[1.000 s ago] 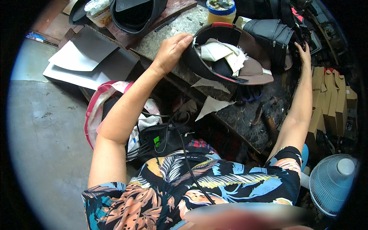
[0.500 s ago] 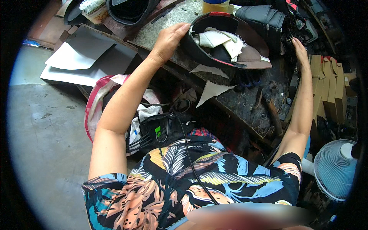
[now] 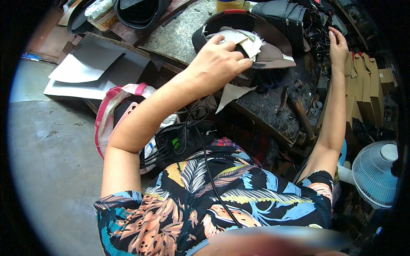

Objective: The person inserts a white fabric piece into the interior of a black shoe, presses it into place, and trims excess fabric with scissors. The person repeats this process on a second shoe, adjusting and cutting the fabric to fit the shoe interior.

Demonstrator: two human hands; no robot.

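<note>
Now | left hand (image 3: 215, 64) pressing flat, fingers together, on pale cloth (image 3: 243, 38) | right hand (image 3: 338, 42) fingers apart, reaching dark bag (image 3: 286, 17) just beyond

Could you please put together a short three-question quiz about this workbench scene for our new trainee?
1. True or false: the left hand rests on the pale cloth pieces lying in the dark curved leather piece.
2. Where is the right hand?
A. on the white fan
B. far out at the cluttered right end of the bench
C. gripping the hammer
3. Fill in: the hammer lies on the dark ____, apart from both hands.

Key:
1. True
2. B; it reaches beside the stacked cardboard boxes, and whether it holds anything cannot be told.
3. bench
</note>
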